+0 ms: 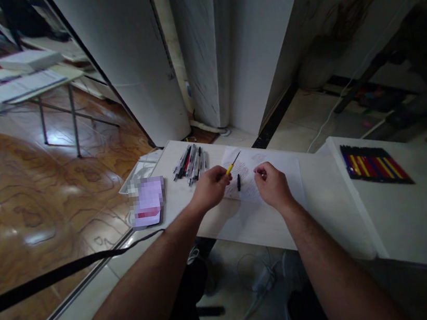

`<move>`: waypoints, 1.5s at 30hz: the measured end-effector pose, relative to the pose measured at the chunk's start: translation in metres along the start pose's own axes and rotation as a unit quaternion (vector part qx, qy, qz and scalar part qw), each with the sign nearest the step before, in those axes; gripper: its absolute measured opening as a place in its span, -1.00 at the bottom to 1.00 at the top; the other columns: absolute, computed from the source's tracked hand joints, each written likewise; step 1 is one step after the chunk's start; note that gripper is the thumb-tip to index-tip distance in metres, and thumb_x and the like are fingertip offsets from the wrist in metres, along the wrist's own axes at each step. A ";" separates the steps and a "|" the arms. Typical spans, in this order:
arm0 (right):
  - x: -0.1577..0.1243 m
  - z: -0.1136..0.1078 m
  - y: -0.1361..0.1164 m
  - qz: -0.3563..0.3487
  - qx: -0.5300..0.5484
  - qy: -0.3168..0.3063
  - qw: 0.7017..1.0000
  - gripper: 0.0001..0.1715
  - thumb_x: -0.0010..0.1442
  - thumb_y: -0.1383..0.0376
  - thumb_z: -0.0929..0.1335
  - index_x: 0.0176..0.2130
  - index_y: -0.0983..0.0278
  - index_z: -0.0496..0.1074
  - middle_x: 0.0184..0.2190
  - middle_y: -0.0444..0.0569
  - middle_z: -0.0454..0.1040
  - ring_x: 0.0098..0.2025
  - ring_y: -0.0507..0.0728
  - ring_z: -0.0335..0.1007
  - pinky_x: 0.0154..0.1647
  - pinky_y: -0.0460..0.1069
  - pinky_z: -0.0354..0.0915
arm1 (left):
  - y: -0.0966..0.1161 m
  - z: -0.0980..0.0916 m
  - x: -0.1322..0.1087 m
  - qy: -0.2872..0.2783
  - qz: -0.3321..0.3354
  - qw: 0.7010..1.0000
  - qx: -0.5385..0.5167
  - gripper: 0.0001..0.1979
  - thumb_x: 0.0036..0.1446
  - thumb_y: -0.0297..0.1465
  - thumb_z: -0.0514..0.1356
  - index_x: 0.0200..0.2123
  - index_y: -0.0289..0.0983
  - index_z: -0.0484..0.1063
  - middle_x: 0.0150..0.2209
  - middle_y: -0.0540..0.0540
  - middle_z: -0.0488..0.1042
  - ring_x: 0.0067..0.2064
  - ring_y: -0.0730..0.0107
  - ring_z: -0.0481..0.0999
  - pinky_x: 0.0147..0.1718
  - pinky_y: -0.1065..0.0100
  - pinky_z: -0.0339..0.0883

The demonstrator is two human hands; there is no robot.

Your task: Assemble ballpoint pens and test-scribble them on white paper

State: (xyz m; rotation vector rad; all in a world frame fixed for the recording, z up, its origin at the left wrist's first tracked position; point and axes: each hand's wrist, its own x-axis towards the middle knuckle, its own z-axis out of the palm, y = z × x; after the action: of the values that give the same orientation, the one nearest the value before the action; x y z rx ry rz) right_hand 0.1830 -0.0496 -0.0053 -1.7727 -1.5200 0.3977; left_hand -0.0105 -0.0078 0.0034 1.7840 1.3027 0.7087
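My left hand [212, 185] is closed around a slim yellow pen [229, 169] with a thin dark rod sticking out of its far end. Across from it, my right hand [270, 181] has its fingertips pinched together; a tiny pale bit may be between them, too small to name. Beneath both hands lies a sheet of paper [291, 170] covered with handwriting. A short black piece like a pen cap [239, 182] rests on it between the hands. Beyond my left hand is a heap of several pens [192, 163], mostly clear and black, one red.
A phone [149, 202] sits at the table's left edge, with a black strap [74, 267] below it. On the adjoining white surface at right lies a black tray [375, 164] of red, yellow and blue pens. A white cabinet [133, 60] stands behind; cables [263, 282] run underneath.
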 end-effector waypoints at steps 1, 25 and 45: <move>0.000 -0.001 0.000 0.001 0.013 0.008 1.000 -0.73 0.11 0.32 0.26 -0.18 0.25 0.45 -0.37 -0.07 0.52 -0.38 0.08 0.41 -0.28 -0.04 0.29 | 0.001 0.000 0.000 0.001 -0.001 1.000 0.007 -0.80 0.13 -0.32 0.11 -0.31 -0.29 0.48 -0.34 -0.09 0.56 -0.33 0.39 0.48 -0.33 0.39 0.31; 0.011 -0.006 0.003 0.097 0.321 0.135 0.932 -0.67 -0.01 0.17 0.43 -0.25 0.33 0.51 -0.50 -0.10 0.50 -0.57 -0.03 0.25 -0.58 -0.11 0.20 | 0.009 0.001 -0.006 0.000 0.016 0.995 0.100 -0.85 0.03 -0.35 0.20 -0.33 -0.27 0.51 -0.40 -0.06 0.55 -0.40 0.39 0.45 -0.42 0.40 0.21; 0.011 -0.006 0.002 0.102 0.325 0.148 0.929 -0.67 -0.02 0.18 0.46 -0.27 0.34 0.52 -0.48 -0.07 0.53 -0.56 -0.03 0.29 -0.57 -0.11 0.22 | 0.013 0.000 -0.007 -0.004 0.022 0.994 0.110 -0.86 0.01 -0.38 0.22 -0.33 -0.27 0.53 -0.40 -0.05 0.54 -0.39 0.40 0.44 -0.40 0.40 0.21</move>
State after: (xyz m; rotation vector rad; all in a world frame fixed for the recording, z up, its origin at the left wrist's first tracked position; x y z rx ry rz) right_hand 0.1910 -0.0414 -0.0007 -1.3755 -0.8525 0.6209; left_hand -0.0067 -0.0167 0.0149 1.9937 1.3848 0.6002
